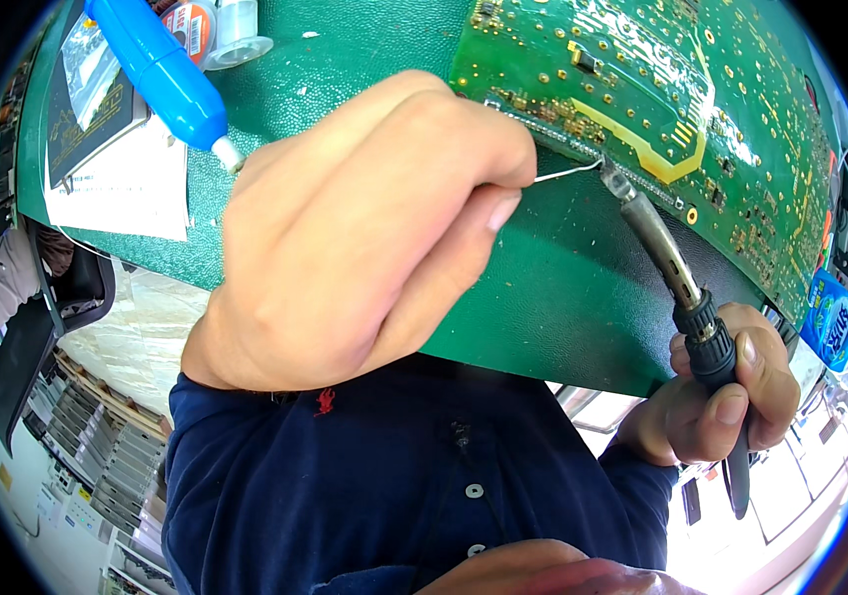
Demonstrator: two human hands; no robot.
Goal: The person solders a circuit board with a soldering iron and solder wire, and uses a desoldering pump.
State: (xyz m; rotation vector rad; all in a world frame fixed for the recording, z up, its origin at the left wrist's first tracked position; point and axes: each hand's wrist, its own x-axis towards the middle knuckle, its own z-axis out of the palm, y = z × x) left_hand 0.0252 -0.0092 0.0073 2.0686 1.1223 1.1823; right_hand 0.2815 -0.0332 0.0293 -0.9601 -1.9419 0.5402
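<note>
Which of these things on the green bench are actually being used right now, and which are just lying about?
In use:
- soldering iron, gripped in the right hand
- solder wire, pinched in the left hand
- green circuit board, where iron tip and wire meet at its edge

Lying about:
- blue desoldering pump
- solder spool
- printed paper sheets
- blue packet at the right edge

Tabletop [563, 288] mat: dark green, finely pebbled. Circuit board [702, 89]: brighter green, yellow traces, rows of gold dots. Soldering iron [687, 297]: grey metal barrel, black grip. Solder wire [568, 172]: silvery. Pump tool [161, 69]: bright blue, white tip. Shirt [384, 476]: navy, small red emblem, pale buttons. Packet [834, 319] at right: blue.
</note>
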